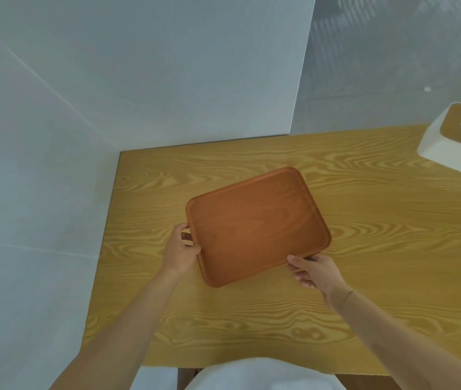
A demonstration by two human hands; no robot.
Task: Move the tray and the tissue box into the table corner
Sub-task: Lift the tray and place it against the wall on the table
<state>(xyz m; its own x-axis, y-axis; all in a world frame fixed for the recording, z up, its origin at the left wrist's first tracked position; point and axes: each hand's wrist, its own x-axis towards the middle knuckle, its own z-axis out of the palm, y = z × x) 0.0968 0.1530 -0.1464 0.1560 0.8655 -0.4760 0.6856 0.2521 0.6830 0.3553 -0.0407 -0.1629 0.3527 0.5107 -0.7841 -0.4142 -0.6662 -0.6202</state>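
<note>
A reddish-brown rectangular tray (257, 225) with rounded corners sits turned at an angle over the middle of the light wooden table (364, 277). My left hand (182, 249) grips its left edge, thumb on the rim. My right hand (312, 270) grips its near right edge. The tray holds nothing. A white tissue box (457, 142) with a wooden lid and a slot stands at the far right, partly cut off by the frame edge. The table's far left corner (128, 159), where two white walls meet, is bare.
White walls (111, 80) close the table on the left and at the back. A grey wall panel (378, 66) rises behind the right part. The table's near edge runs just in front of my body, which is in white clothing.
</note>
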